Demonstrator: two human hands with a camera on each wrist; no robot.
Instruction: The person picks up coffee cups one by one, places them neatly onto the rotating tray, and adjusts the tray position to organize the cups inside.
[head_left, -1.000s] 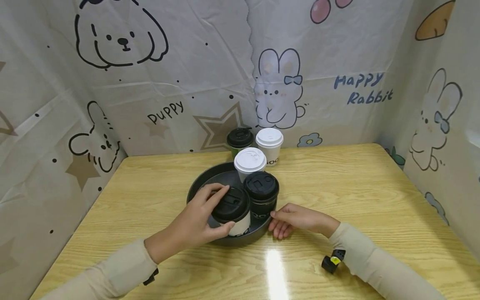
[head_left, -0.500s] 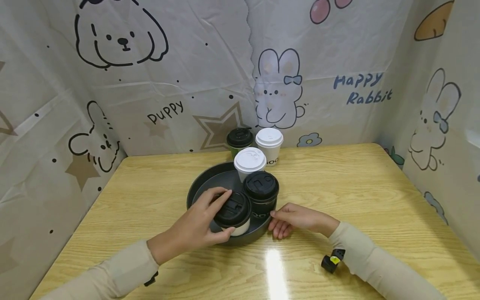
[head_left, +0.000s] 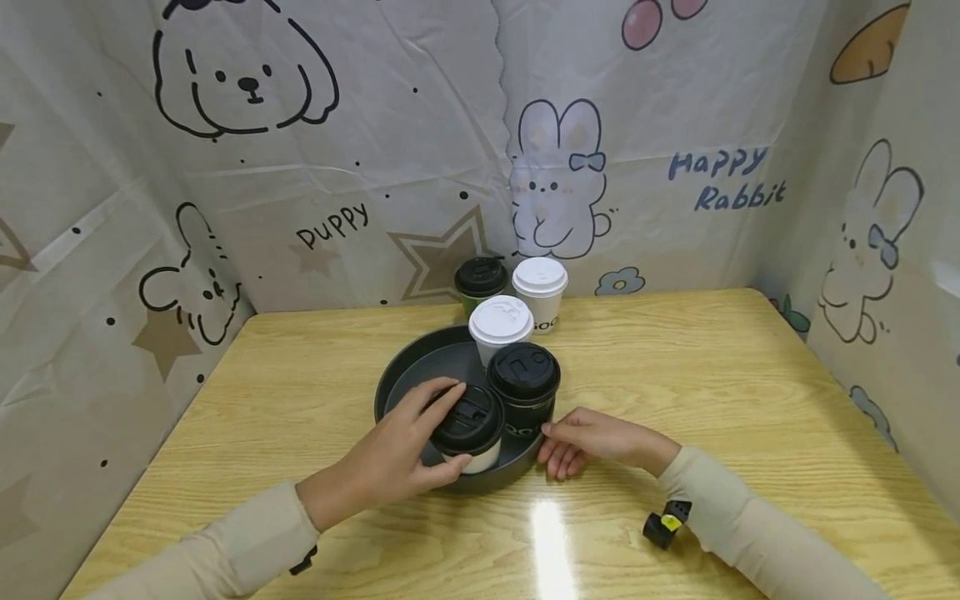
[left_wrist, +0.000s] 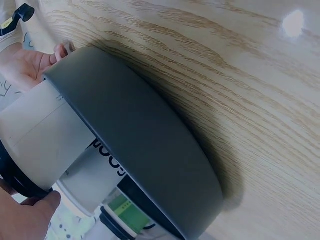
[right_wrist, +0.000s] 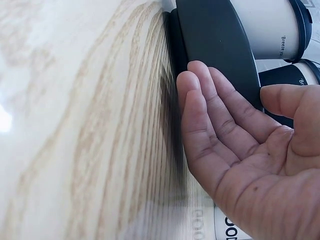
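Observation:
A round dark grey tray stands on the table. My left hand holds a white paper coffee cup with a black lid, thumb and fingers round the lid area; the cup is at the tray's front, its base hidden behind the tray wall in the left wrist view. Against it stands a black coffee cup, and behind that a white-lidded cup, both apparently in the tray. My right hand holds the tray's right edge, thumb at the rim and fingers on the outer wall.
Behind the tray, a green cup with a black lid and a white cup with a white lid stand on the wooden table. Printed cloth encloses the back and sides.
My left hand and its cup have come down slightly and a little to the right, lower in the tray. The right hand and the other cups stay where they were.

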